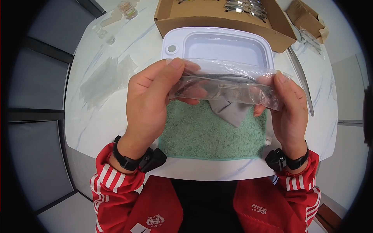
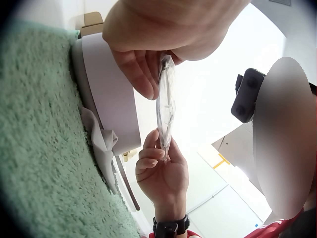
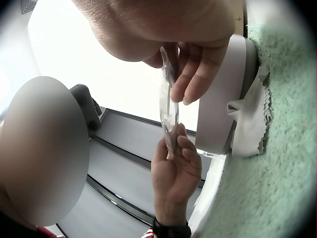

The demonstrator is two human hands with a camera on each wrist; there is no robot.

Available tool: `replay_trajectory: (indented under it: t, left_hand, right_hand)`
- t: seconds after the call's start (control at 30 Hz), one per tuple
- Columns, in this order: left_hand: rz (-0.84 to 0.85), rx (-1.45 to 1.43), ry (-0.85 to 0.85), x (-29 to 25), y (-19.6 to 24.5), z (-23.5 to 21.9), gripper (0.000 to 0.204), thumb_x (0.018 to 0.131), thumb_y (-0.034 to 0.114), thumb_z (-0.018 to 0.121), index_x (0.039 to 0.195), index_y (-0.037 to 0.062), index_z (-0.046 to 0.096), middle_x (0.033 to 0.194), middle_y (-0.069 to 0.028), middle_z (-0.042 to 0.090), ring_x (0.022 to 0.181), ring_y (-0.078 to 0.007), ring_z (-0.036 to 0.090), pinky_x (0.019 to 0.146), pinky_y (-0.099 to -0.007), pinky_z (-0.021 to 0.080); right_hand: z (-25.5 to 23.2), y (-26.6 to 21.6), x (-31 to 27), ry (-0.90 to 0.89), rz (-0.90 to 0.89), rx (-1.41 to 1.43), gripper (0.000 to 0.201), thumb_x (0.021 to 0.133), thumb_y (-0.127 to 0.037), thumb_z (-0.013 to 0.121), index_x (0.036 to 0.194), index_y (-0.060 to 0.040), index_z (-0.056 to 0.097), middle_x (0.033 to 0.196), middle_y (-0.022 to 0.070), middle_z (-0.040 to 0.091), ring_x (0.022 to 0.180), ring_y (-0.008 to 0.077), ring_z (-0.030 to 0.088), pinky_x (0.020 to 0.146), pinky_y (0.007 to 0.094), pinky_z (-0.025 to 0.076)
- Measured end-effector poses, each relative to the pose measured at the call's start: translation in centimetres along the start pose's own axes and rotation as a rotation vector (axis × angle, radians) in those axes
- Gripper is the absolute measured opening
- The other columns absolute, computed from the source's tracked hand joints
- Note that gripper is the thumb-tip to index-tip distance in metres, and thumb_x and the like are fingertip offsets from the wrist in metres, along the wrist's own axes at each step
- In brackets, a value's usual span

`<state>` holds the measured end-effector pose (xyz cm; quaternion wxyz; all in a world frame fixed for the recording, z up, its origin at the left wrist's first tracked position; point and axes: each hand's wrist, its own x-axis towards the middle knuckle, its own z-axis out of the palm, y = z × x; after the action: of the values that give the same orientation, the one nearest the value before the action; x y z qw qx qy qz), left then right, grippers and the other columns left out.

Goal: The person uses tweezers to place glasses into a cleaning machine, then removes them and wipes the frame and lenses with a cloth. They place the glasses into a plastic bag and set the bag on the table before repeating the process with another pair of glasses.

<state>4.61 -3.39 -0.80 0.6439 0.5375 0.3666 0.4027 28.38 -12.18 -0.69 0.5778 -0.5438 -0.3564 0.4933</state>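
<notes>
A clear plastic bag (image 1: 229, 91) with a pair of glasses inside is stretched level between both hands. My left hand (image 1: 149, 93) pinches its left end, thumb on top and fingers behind. At the other end, my right hand (image 1: 289, 103) pinches the bag the same way. Through the film show a dark temple arm and the clear bridge of the glasses. Both wrist views show the bag edge-on, held above the green towel (image 1: 213, 136). On the towel, below the bag, lies a grey cleaning cloth (image 1: 233, 112), partly hidden by the bag.
Behind the hands stands a white basin (image 1: 217, 31). Farther back, a cardboard box (image 1: 186, 19) holds several glasses (image 1: 246, 7). Flat clear bags (image 1: 105, 79) lie at left, near a small bottle (image 1: 103, 34) and a jar (image 1: 127, 9). At right are a long thin strip (image 1: 301, 77) and a smaller carton (image 1: 307, 19).
</notes>
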Motion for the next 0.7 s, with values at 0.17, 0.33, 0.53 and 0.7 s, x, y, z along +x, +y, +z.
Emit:
replay_trajectory:
  t: [0.17,0.33,0.53,0.7]
  left_hand:
    - [-0.009,-0.006,0.006,0.04,-0.04,-0.03,0.037,0.106,0.031,0.049,0.110,-0.0012,0.067,0.092,-0.0137,0.073,0.077,-0.0202,0.073,0.068,-0.0305,0.058]
    - [-0.007,-0.009,0.006,0.08,-0.11,-0.03,0.037,0.106,0.031,0.049,0.109,-0.0009,0.067,0.091,-0.0133,0.073,0.076,-0.0199,0.073,0.067,-0.0302,0.057]
    - [0.000,-0.001,-0.010,0.13,-0.14,-0.18,0.037,0.106,0.031,0.048,0.109,-0.0004,0.068,0.091,-0.0126,0.073,0.075,-0.0195,0.073,0.065,-0.0297,0.056]
    - [0.002,-0.003,-0.004,0.08,-0.08,-0.05,0.037,0.106,0.031,0.049,0.108,-0.0002,0.068,0.092,-0.0123,0.072,0.073,-0.0190,0.072,0.065,-0.0296,0.056]
  right_hand:
    - [-0.08,0.06,0.05,-0.010,-0.006,-0.013,0.043,0.105,-0.036,0.049,0.109,0.0031,0.068,0.092,0.0179,0.074,0.060,0.0205,0.066,0.064,0.0303,0.054]
    - [-0.14,0.08,0.06,-0.014,-0.004,-0.022,0.044,0.106,-0.035,0.047,0.109,0.0037,0.067,0.092,0.0169,0.074,0.061,0.0200,0.066,0.064,0.0300,0.054]
    - [-0.31,0.18,0.14,-0.043,-0.018,0.056,0.039,0.105,-0.028,0.053,0.109,0.0068,0.069,0.091,0.0148,0.075,0.063,0.0143,0.068,0.064,0.0253,0.054]
    - [-0.33,0.19,0.09,-0.052,-0.020,0.063,0.038,0.106,-0.028,0.052,0.108,0.0064,0.070,0.091,0.0144,0.074,0.063,0.0143,0.067,0.064,0.0251,0.054]
